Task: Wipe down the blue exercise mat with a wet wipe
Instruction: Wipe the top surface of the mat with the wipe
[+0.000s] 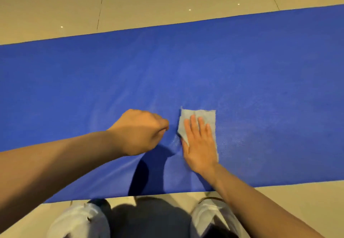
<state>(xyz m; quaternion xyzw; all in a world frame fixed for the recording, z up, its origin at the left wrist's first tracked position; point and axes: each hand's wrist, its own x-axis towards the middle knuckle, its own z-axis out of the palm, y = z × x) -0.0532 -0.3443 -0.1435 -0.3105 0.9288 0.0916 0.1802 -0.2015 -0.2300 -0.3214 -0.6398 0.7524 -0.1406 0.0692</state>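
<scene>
The blue exercise mat (242,70) lies flat across the floor from left to right. A pale grey wet wipe (209,118) is spread on the mat near its front edge. My right hand (200,143) presses flat on the wipe with straight fingers, covering most of it. My left hand (141,131) is just left of the wipe, knuckles up, fingers curled into a loose fist on or just above the mat. Nothing shows in that fist. The mat surface is slightly wrinkled between the two hands.
Beige floor tiles (149,1) run beyond the mat's far edge and along its near edge. My two white shoes (80,221) and dark trousers (149,217) sit just in front of the mat's near edge.
</scene>
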